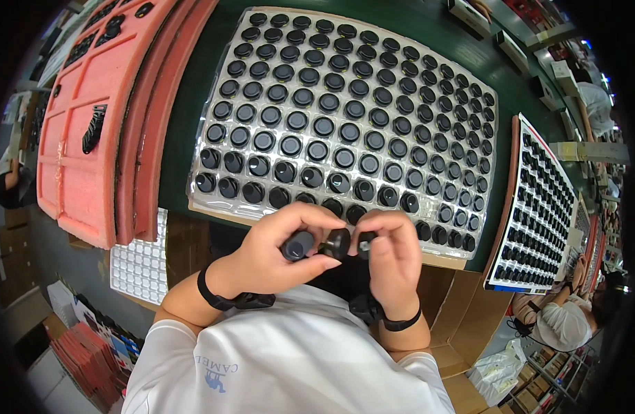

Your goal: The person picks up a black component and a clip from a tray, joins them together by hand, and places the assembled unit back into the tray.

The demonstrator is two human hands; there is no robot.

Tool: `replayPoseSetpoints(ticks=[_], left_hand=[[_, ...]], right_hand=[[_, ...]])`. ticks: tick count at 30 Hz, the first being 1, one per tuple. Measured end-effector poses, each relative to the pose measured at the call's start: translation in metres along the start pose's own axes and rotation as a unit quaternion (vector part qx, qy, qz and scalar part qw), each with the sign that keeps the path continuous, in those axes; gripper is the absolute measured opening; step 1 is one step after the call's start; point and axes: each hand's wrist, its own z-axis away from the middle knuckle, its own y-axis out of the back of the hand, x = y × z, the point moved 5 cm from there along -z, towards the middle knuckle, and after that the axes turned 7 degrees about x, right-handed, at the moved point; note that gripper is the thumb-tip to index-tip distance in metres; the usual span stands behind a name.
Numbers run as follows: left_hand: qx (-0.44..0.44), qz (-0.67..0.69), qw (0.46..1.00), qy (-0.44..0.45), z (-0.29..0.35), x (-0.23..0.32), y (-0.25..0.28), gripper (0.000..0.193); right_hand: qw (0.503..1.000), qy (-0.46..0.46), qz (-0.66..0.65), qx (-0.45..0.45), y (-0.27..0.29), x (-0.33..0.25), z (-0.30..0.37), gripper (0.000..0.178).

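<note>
Hiding between both hands (283, 252) (393, 255), black round parts (337, 243) show only partly.

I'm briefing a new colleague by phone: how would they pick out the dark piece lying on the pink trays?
Start at the big clear tray of round black caps in the middle of the green table. Left of it lies a stack of pink foam trays. On the top one lies a single long black strip, slightly tilted; unlike the round caps, it is narrow, ridged, and alone there.

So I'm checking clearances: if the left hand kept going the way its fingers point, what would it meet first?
Probably the right hand: the left hand points toward it, with only the small black parts they hold in between. Depth is unclear.
</note>
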Motion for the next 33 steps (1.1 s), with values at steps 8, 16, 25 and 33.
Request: replayPoseSetpoints(ticks=[8, 16, 25, 33], left_hand=[[-0.007, 0.132, 0.987, 0.092, -0.003, -0.013, 0.006, 0.041], [0.005, 0.119, 0.99, 0.07, -0.001, -0.01, 0.006, 0.04], [0.007, -0.035, 0.999, -0.036, -0.002, 0.008, 0.0, 0.041], [-0.015, -0.001, 0.998, -0.067, 0.0, 0.007, 0.002, 0.043]], right_hand=[[0.926, -0.134, -0.352, -0.006, -0.001, 0.022, -0.004, 0.031], [0.985, -0.038, -0.152, 0.067, 0.005, 0.001, -0.003, 0.033], [0.96, 0.161, 0.23, -0.02, -0.009, -0.014, -0.011, 0.033], [0.998, 0.061, -0.02, -0.007, -0.01, 0.0, -0.005, 0.029]])
